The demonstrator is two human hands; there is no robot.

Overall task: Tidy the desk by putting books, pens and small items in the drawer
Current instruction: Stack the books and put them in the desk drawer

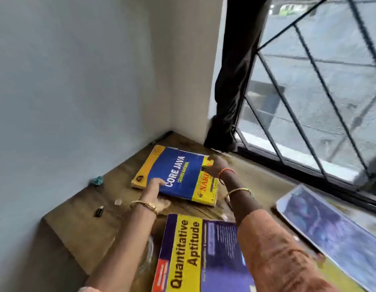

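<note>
A blue and yellow book titled Core Java lies on the wooden desk near the wall corner. My left hand grips its near left edge, thumb on the cover. My right hand holds its far right edge. Both hands clasp the book. Closer to me lies a purple and yellow Quantitative Aptitude book, partly under my right sleeve. A third, bluish book lies at the right, blurred.
Small items sit on the desk's left part: a teal crumpled thing, a pale small piece and a black small object. A dark curtain hangs by the barred window on the right.
</note>
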